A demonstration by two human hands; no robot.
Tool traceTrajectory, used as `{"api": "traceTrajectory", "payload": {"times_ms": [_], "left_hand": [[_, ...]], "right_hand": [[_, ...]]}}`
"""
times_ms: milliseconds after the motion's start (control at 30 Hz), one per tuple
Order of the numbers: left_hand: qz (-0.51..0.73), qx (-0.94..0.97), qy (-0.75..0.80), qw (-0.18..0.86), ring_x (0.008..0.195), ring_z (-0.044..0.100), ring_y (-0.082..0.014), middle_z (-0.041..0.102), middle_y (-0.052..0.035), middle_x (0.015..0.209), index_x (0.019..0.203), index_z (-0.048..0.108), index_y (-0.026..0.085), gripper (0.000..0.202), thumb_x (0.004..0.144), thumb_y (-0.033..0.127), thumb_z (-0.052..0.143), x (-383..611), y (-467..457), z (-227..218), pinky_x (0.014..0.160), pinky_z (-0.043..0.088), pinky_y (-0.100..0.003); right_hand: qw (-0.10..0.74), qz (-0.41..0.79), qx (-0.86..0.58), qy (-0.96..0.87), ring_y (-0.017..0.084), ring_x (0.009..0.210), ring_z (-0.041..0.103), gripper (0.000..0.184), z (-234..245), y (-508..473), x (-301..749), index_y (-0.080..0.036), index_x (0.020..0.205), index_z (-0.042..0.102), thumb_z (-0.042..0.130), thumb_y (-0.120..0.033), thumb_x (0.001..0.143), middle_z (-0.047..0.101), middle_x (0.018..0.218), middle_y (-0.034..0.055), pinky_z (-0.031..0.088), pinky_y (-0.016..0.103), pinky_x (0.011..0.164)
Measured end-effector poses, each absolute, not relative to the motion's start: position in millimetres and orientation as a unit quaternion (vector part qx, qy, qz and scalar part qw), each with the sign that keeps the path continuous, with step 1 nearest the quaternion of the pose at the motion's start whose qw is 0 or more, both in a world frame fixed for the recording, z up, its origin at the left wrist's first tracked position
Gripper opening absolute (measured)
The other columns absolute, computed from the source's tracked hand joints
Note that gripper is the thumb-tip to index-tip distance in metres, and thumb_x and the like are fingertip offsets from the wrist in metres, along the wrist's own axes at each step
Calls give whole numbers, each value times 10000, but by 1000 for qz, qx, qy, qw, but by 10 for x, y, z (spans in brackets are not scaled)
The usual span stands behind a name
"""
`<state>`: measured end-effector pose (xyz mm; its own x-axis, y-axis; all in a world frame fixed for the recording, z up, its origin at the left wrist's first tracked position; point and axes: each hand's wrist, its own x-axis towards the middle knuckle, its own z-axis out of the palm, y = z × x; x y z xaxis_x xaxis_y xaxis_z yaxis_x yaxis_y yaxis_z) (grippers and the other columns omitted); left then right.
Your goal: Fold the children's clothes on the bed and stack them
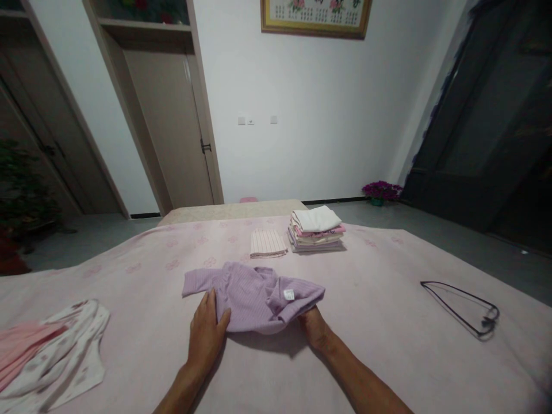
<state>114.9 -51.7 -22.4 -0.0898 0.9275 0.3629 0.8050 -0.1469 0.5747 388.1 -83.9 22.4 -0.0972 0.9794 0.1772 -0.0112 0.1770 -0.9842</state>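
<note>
A purple ribbed children's top lies in front of me, bunched, with one sleeve stretched out to the left and a white label showing near its right end. My left hand grips its lower left side, thumb apart from the fingers. My right hand holds the right end from beneath; cloth covers its fingertips. The lower right part of the top is raised a little and casts a shadow on the pink bedspread.
Beyond the top are a folded striped cloth and a stack of folded clothes. Loose white patterned and pink garments lie at the left. A black clothes hanger rests at the right. Purple flowers stand by the wall.
</note>
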Motion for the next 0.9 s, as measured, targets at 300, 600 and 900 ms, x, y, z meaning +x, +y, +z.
{"api": "traceTrajectory", "payload": {"times_ms": [300, 600, 900], "left_hand": [[427, 570, 641, 285, 1080, 682, -271, 641, -185, 1281, 1510, 368, 126, 772, 793, 283, 609, 1129, -394, 25, 935, 526, -390], [596, 365, 421, 578, 996, 710, -283, 694, -129, 1243, 1446, 498, 171, 928, 603, 380, 826, 1353, -699, 706, 793, 589, -342], [483, 519, 309, 634, 1201, 626, -295, 603, -135, 1398, 1500, 455, 243, 794, 788, 440, 747, 2084, -1012, 802, 1000, 521, -398]], "right_hand": [[461, 696, -334, -438, 301, 889, 734, 553, 387, -966, 3718, -135, 1158, 710, 843, -350, 666, 766, 1004, 137, 539, 555, 911], [632, 482, -462, -393, 229, 888, 690, 304, 344, -639, 4282, -205, 929, 722, 736, -273, 633, 766, 998, 78, 532, 377, 821], [434, 635, -322, -551, 258, 1067, 670, 650, 920, -969, 4021, -208, 1347, 569, 716, -552, 816, 675, 1260, 126, 521, 385, 873]]}}
